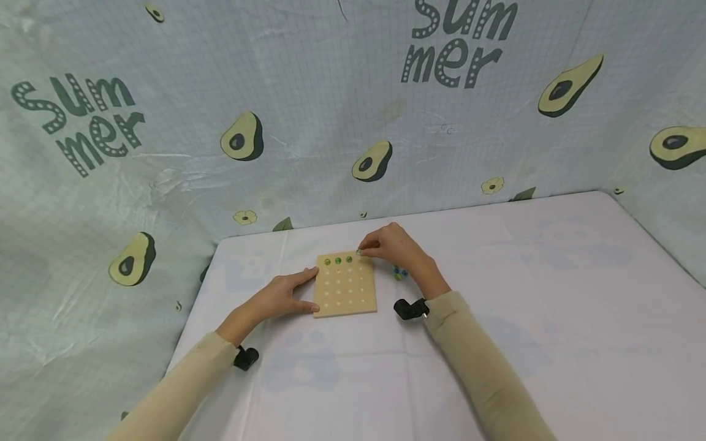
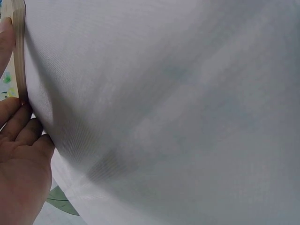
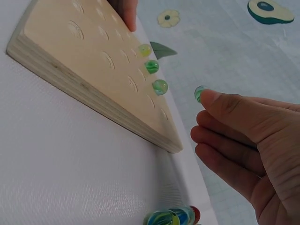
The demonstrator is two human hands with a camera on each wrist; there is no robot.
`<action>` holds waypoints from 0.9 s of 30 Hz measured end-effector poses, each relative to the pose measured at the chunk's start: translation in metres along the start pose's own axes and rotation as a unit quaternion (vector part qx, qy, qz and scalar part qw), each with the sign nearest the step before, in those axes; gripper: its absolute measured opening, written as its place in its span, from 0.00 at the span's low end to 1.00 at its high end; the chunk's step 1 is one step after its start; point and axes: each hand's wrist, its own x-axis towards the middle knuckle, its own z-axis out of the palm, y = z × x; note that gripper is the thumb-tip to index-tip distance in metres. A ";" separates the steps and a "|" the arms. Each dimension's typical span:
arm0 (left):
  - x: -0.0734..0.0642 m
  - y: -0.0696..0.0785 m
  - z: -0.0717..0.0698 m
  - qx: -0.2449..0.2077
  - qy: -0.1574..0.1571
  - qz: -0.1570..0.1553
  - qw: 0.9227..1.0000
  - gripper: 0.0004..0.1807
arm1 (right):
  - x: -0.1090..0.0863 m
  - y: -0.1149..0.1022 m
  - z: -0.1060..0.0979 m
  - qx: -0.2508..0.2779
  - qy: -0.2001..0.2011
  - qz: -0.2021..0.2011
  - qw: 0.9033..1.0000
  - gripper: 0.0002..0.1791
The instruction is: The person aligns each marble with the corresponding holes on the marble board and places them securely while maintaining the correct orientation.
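A square wooden board [image 1: 345, 295] with rows of round hollows lies on the table. Three green and yellowish marbles [image 1: 338, 261] sit along its far row. My right hand [image 1: 394, 246] pinches another green glass marble [image 3: 199, 93] between thumb and fingertips, above the far right corner of the board. The other fingers of that hand curl loosely below. At the board's left edge my left hand [image 1: 281, 296] rests with thumb and forefinger spread wide, touching the side. In the left wrist view, the fingertips [image 2: 10, 108] meet the board's layered edge [image 2: 19, 51].
A small group of loose marbles [image 1: 399, 272], blue, green and one red, lies right of the board, near the right wrist. White cloth [image 1: 353, 380] covers the table. Behind it hangs a curtain [image 1: 309, 122] printed with avocados and lettering.
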 end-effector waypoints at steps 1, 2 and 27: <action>0.000 0.000 0.000 0.000 0.000 0.000 1.000 0.54 | 0.000 0.000 0.001 0.001 -0.001 0.006 1.000 0.09; 0.000 0.000 0.000 0.001 0.000 0.001 1.000 0.54 | 0.001 0.001 0.002 0.003 -0.001 0.012 1.000 0.09; 0.001 -0.002 -0.001 0.004 -0.007 -0.001 1.000 0.55 | 0.008 -0.002 0.015 0.013 -0.021 0.103 0.994 0.08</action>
